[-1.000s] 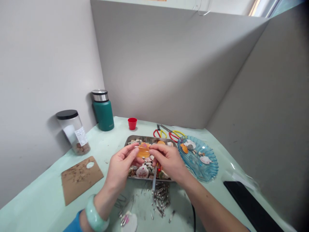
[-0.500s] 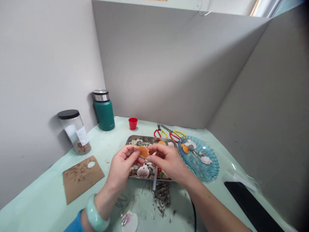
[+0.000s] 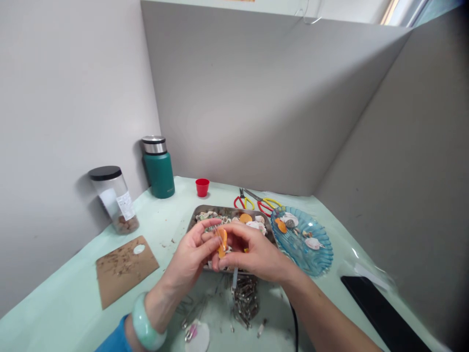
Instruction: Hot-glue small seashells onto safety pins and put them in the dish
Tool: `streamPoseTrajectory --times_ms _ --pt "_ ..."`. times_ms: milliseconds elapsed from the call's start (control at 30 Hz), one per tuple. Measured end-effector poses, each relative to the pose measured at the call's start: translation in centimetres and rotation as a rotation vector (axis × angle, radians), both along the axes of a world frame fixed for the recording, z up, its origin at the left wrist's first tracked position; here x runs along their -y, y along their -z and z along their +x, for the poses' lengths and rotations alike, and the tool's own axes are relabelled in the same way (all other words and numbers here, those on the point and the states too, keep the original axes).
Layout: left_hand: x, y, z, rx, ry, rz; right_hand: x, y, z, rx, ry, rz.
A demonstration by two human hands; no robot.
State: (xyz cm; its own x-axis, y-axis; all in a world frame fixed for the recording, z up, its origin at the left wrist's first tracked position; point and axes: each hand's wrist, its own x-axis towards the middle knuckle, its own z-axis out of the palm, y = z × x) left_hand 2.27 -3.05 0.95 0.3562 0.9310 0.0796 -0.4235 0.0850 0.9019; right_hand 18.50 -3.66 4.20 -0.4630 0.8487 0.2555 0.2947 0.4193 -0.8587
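Observation:
Over the metal tray [image 3: 193,215] of shells, an orange piece [image 3: 222,243] is pinched between both hands. My left hand [image 3: 196,249] grips it from the left, its fingers closed at the piece. From the right, my right hand [image 3: 252,249] has its fingers closed round the same piece. A thin light line shows by the left fingertips, too small to identify. The hands hide part of the tray. Below the tray lies a pile of metal safety pins [image 3: 245,299], with a pale stick [image 3: 235,277] beside it.
A blue glass plate [image 3: 311,264] with shells is at the right, scissors [image 3: 269,205] behind it. A red cup [image 3: 202,187], green bottle [image 3: 159,171], jar [image 3: 122,205] and cardboard [image 3: 124,278] stand or lie further left. A black object [image 3: 381,313] lies front right.
The orange piece has been turned from lying broad side up to a narrower, upright angle. Both hands have shifted slightly, with the fingers closer together and lower over the tray.

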Motion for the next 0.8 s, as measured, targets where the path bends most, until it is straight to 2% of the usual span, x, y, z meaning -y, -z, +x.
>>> streamPoseTrajectory --times_ms 100,267,367,633,800 --pt "0.0 -0.1 0.1 -0.036 -0.003 0.008 -0.2 -0.1 0.2 0.030 -0.008 0.025" --pt "-0.4 0.0 0.2 -0.244 -0.165 -0.002 -0.5 0.3 0.5 0.101 0.159 0.142" --pt "-0.7 0.4 0.0 -0.294 -0.203 0.017 -0.6 0.5 0.5 0.117 0.175 0.153" --pt "-0.4 0.3 0.0 -0.202 -0.072 0.009 -0.5 0.8 0.2 0.067 0.105 0.053" --pt "-0.2 0.0 0.0 -0.160 -0.049 -0.041 -0.3 1.0 0.2 0.058 0.081 0.021"
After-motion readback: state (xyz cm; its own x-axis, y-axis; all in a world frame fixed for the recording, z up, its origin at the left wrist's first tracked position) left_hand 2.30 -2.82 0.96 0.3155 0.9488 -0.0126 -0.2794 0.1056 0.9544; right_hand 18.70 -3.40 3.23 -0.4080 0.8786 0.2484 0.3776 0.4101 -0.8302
